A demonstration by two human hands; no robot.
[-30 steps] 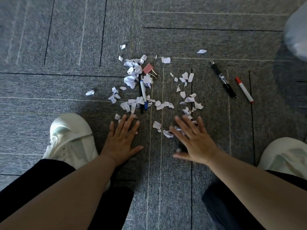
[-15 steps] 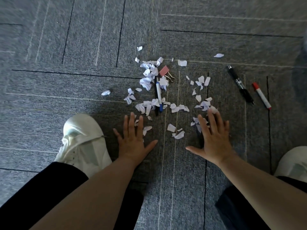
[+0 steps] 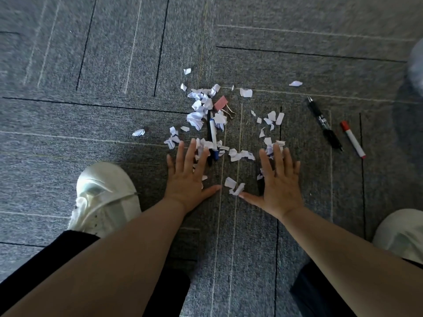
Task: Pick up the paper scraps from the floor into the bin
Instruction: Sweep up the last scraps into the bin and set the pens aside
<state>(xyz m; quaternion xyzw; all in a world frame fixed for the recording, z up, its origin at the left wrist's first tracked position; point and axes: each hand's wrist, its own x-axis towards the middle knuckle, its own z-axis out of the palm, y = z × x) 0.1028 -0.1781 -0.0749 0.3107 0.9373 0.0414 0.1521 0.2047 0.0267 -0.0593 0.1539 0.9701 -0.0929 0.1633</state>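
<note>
Grey carpet (image 3: pixel 114 138) holds torn, crumpled white paper scraps (image 3: pixel 196 116); both hands, left (image 3: pixel 188 179) and right (image 3: pixel 279 183), lie flat, fingers spread.

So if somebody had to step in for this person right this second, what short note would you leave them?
Left hand: open, flat on the carpet, fingers spread, over some scraps.
Right hand: open, flat, holding nothing.
Paper scraps: scattered on the carpet ahead of and between both hands.
Mixed in, not to be binned: blue marker, pink binder clip. Black pen and red marker lie off to the right.
Done: nothing gathered yet.
Left: collect all scraps; the bin cannot be made out for certain here.
</note>
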